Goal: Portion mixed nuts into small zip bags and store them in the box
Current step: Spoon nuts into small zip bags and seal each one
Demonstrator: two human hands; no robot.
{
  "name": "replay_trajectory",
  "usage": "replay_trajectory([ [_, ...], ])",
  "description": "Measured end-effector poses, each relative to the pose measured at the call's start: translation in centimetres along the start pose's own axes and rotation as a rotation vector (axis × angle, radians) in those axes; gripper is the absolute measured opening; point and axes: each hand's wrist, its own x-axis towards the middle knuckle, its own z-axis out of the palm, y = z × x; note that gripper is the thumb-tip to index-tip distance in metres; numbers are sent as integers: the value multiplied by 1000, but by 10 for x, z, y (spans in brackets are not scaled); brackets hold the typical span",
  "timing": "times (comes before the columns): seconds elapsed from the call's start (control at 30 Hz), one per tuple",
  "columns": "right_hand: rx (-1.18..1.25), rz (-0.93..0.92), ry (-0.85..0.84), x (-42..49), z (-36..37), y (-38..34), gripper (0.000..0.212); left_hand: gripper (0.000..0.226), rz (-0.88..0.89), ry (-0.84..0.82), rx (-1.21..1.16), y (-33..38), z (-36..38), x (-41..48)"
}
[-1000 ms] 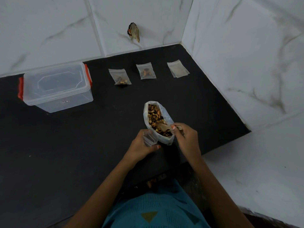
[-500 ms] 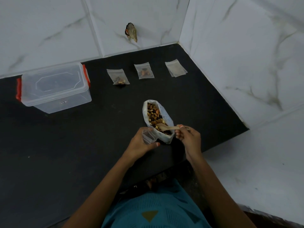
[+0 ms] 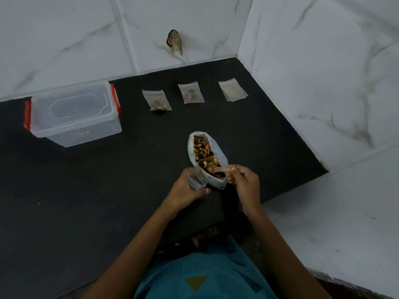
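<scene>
A person stands at a black counter (image 3: pixel 86 190) set in a white tiled corner, seen from above. The left hand (image 3: pixel 183 190) grips a small, empty, clear zip bag (image 3: pixel 195 181), fingers curled round it and thumb beneath. It holds this bag just beside the near end of a white plastic bag of mixed nuts (image 3: pixel 218 148). The right hand (image 3: pixel 245 182) pinches the handle of a small wooden spoon (image 3: pixel 222 169), whose bowl lies among the nuts at the near end of the big bag.

Along the far edge of the counter lie two filled zip bags (image 3: pixel 157 100) (image 3: pixel 191 93) and a stack of empty bags (image 3: pixel 233 90). A clear box (image 3: pixel 73 113) with red clips sits at the far left with its lid on, well apart from the hands.

The zip bag looks like thin, limp, slippery film that weighs almost nothing, so its mouth will probably collapse unless propped open. The best hold is likely at the rim, just under the zip strip, with thumb and finger spreading the opening. The nuts are hard, loose and apt to roll, so the spoon should travel level. The big bag has soft walls and could slump or tip if nudged. Filled bags will likely be light and lumpy, easiest lifted by the sealed top edge.
</scene>
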Motion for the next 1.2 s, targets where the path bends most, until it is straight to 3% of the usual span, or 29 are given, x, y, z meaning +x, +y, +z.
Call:
replay_trajectory([
  [0.2, 231, 208, 80, 6, -5, 0, 17, 57, -17, 4, 21, 2, -2, -1],
  [0.67, 102, 104, 121, 8, -14, -13, 15, 60, -48, 34, 34, 3, -5, 0],
  [0.93, 125, 60, 154, 7, -22, -19, 15, 61, 124, 157, -3, 6, -3, 3],
  [1.2, 263, -23, 48, -6, -16, -54, 17, 66, 227, 185, -32, 17, 2, 13],
])
